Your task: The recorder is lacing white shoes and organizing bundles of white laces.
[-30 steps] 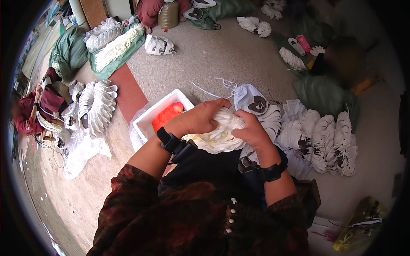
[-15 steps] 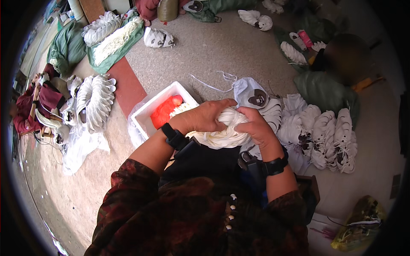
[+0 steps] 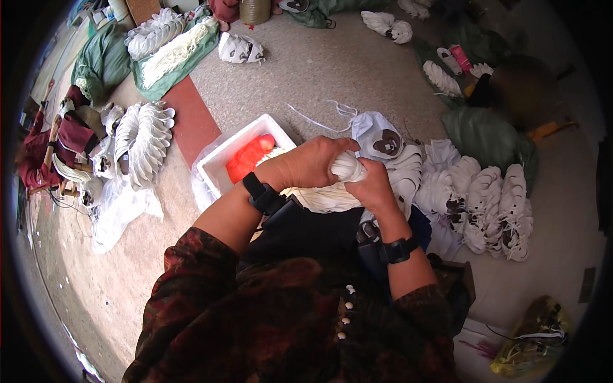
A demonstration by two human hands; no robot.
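Both my hands grip a bundle of white laces [image 3: 348, 167] above my lap. My left hand [image 3: 303, 165] is closed round its left side. From the other side my right hand [image 3: 373, 186] wraps it, thumb and fingers pressed in. The squeezed part bulges between the two hands, while looser cream strands [image 3: 319, 198] hang below over my dark trousers. Just beyond my hands lies a white shoe upper [image 3: 367, 131] with a dark patch and a trailing lace. Left of them stands a white foam box [image 3: 220, 152] holding a red plastic bag [image 3: 246, 163] and pale strands.
Several rows of white shoe uppers [image 3: 488, 207] lie to my right beside a green sack [image 3: 498, 143]. On the left, a person in maroon [image 3: 41, 153] sits by a curved stack of uppers [image 3: 143, 140]. Farther off, cream laces [image 3: 175, 57] lie on green sacking.
The bundle has gone from a wide, loose coil to a tighter bulge between my hands. My right hand has moved slightly left, and my left hand now covers more of the bundle.
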